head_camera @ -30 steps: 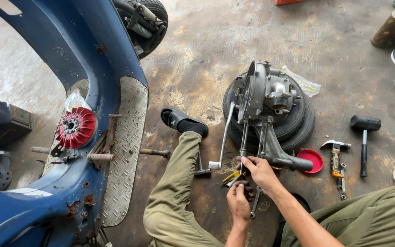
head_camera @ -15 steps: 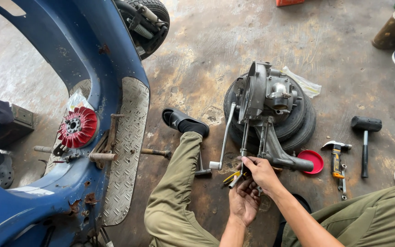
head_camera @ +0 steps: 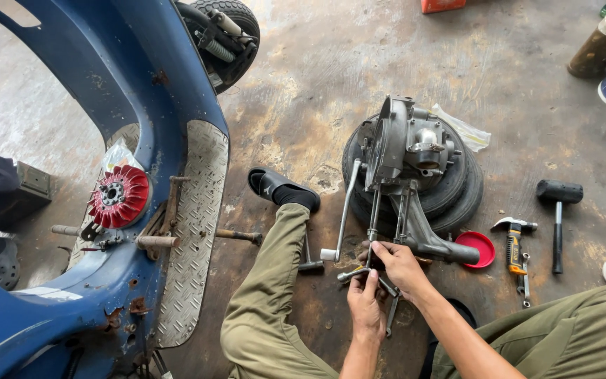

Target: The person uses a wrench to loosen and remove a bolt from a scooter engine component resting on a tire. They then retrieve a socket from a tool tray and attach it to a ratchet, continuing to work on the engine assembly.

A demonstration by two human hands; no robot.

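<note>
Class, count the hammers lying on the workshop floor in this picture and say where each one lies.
2. A black rubber mallet lies at far right; a claw hammer lies just left of it, beside the red dish. Others may be hidden.

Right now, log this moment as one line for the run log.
left hand: pinching small metal part | right hand: gripping rod under engine | engine: on stacked tyres | nearby: claw hammer, black mallet

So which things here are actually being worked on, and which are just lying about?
In hand:
left hand and right hand at the rods under the engine
engine's tyre stack

Lying about:
black mallet
claw hammer
red lid
red flywheel fan
blue scooter frame
</note>
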